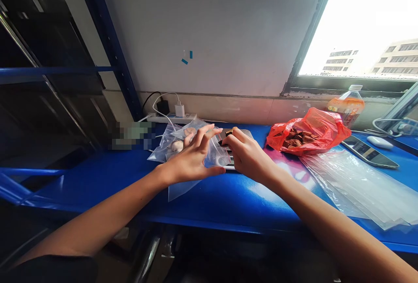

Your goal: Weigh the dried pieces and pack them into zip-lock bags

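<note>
My left hand [191, 154] has its fingers and thumb stretched apart, in front of a clear zip bag [218, 154]. Whether it touches the bag's edge, I cannot tell. My right hand [246, 150] is closed in a pinch on a brown dried piece [231, 131], just right of that bag's mouth. Behind and under the hands is a flat scale [247, 133], mostly hidden. Left of my left hand lie clear bags [160, 150] with pale round pieces [177, 146] inside. A red plastic bag [326, 128] at the right gapes around several brown dried chunks [298, 138].
Flat clear bags [369, 191] are spread on the blue table [209, 207] at right, beside a phone [370, 151] and a white case [379, 142]. A drink bottle [352, 104] stands by the window. A power strip [171, 118] with chargers lies along the wall.
</note>
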Demonstrator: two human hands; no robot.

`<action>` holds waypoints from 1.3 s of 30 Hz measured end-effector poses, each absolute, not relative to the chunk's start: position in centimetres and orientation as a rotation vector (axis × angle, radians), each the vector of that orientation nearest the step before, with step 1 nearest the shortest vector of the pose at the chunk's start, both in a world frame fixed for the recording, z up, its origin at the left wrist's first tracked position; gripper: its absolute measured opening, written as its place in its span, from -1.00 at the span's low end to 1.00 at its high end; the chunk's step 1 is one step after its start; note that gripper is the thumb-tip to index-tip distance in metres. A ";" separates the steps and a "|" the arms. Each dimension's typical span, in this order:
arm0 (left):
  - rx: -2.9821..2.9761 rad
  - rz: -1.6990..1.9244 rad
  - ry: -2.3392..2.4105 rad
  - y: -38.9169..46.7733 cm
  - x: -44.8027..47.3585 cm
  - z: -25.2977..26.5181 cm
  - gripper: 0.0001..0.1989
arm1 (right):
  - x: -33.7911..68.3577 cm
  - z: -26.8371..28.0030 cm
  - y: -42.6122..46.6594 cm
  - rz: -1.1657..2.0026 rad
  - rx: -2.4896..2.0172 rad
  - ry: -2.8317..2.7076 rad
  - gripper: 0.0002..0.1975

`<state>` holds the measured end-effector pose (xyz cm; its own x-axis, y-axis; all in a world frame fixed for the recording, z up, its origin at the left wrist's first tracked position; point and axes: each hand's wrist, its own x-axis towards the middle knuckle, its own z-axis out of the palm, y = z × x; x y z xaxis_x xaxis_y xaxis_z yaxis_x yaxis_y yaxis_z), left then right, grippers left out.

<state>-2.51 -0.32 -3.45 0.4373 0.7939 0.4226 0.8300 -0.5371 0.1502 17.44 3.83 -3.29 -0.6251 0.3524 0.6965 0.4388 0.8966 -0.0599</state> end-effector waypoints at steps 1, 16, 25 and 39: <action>-2.592 -0.690 -1.469 -0.3 -2.5 -3.4 -0.04 | 17.5 -3.3 3.9 -0.140 -0.568 -2.311 -0.68; -2.615 -0.667 -1.465 -0.5 -2.5 -3.3 -0.05 | 17.4 -4.0 4.2 -0.076 -0.558 -2.385 -0.70; -2.627 -0.638 -1.488 -0.9 -2.3 -2.8 -0.06 | 17.3 -3.9 4.0 -0.118 -0.562 -2.401 -0.75; -2.642 -0.617 -1.463 -0.8 -2.4 -2.9 -0.07 | 17.4 -3.9 4.1 -0.136 -0.517 -2.461 -0.65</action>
